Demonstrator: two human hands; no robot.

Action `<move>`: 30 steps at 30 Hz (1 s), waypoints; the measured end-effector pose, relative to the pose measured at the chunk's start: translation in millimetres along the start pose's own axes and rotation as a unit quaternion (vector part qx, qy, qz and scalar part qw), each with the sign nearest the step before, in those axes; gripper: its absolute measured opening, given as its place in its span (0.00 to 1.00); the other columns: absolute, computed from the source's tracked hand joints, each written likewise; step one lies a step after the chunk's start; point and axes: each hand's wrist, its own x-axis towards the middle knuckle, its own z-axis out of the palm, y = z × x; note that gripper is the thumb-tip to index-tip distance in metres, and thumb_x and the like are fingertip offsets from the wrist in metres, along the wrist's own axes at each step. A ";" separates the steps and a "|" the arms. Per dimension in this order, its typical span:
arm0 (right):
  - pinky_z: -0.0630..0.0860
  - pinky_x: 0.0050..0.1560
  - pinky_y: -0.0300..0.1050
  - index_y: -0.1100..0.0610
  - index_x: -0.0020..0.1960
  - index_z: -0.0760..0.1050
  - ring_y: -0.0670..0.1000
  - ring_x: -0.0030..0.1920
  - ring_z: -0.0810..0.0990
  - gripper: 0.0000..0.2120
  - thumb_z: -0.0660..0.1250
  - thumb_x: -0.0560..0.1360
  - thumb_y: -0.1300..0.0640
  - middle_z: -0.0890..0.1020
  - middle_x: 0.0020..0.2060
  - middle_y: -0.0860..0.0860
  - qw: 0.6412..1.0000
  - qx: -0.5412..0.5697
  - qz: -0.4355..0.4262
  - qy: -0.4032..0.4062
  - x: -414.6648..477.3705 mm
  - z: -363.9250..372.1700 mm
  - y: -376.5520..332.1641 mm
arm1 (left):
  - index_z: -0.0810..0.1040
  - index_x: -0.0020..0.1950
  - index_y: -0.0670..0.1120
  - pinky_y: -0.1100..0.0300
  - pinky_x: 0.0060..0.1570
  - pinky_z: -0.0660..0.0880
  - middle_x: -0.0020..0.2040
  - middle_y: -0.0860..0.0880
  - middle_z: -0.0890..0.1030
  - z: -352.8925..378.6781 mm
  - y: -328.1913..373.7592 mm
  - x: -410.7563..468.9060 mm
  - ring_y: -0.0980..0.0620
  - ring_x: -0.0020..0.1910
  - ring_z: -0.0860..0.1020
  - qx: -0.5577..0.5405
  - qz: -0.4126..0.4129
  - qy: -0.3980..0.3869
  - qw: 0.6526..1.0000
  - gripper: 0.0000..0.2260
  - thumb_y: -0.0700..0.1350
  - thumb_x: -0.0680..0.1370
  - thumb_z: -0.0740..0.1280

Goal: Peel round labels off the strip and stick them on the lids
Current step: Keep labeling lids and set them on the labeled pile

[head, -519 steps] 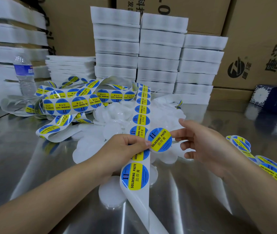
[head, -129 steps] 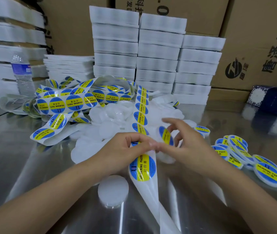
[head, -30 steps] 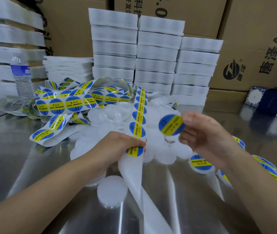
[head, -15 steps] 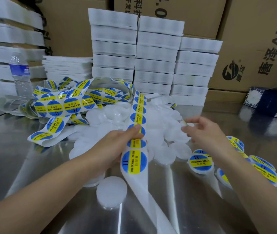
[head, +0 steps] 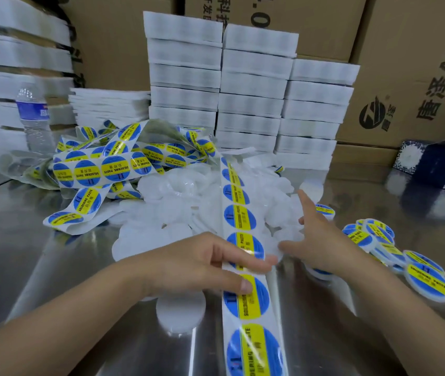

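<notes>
A white backing strip (head: 239, 218) carrying round blue and yellow labels runs from the far tangle toward me across the steel table (head: 26, 261). My left hand (head: 188, 267) grips this strip, thumb pressing on one label and fingers curled over the strip above it. My right hand (head: 313, 240) hovers with spread fingers over the heap of plain white lids (head: 188, 191), right of the strip, holding nothing. One plain lid (head: 180, 310) lies under my left wrist. Several labelled lids (head: 427, 280) lie at the right.
A tangle of label strip (head: 102, 169) sits at the left rear beside a water bottle (head: 32, 118). Stacks of white foam trays (head: 251, 85) and cardboard boxes (head: 419, 77) close off the back. A blue patterned box (head: 438, 164) stands at the far right.
My right hand put down the labelled lid it held up a second ago and came back empty over the white lids. My left hand pulled the strip toward me.
</notes>
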 end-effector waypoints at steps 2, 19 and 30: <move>0.73 0.58 0.52 0.44 0.75 0.34 0.56 0.60 0.73 0.51 0.70 0.69 0.51 0.68 0.64 0.54 1.000 -0.001 0.000 0.005 -0.2 -1.4 -0.2 | 0.81 0.58 0.47 0.70 0.56 0.72 0.63 0.57 0.79 -1.5 -2.3 -0.8 0.62 0.61 0.76 -0.025 0.000 -0.034 0.999 0.14 0.35 0.76 0.66; 0.67 0.50 0.41 0.44 0.76 0.38 0.51 0.57 0.73 0.47 0.68 0.70 0.49 0.72 0.61 0.46 0.999 -0.002 -0.033 0.033 1.8 9.7 1.9 | 0.85 0.50 0.57 0.65 0.52 0.75 0.53 0.50 0.84 -8.8 -9.6 7.0 0.54 0.53 0.81 0.039 -0.059 0.107 0.992 0.20 0.31 0.74 0.66; 0.66 0.44 0.38 0.38 0.74 0.39 0.42 0.44 0.73 0.51 0.72 0.65 0.48 0.73 0.55 0.44 0.980 0.104 -0.111 0.129 -1.8 1.4 -8.4 | 0.82 0.57 0.51 0.58 0.53 0.79 0.50 0.57 0.85 -9.3 -14.7 15.6 0.53 0.51 0.83 -0.050 -0.067 0.274 0.958 0.14 0.35 0.76 0.66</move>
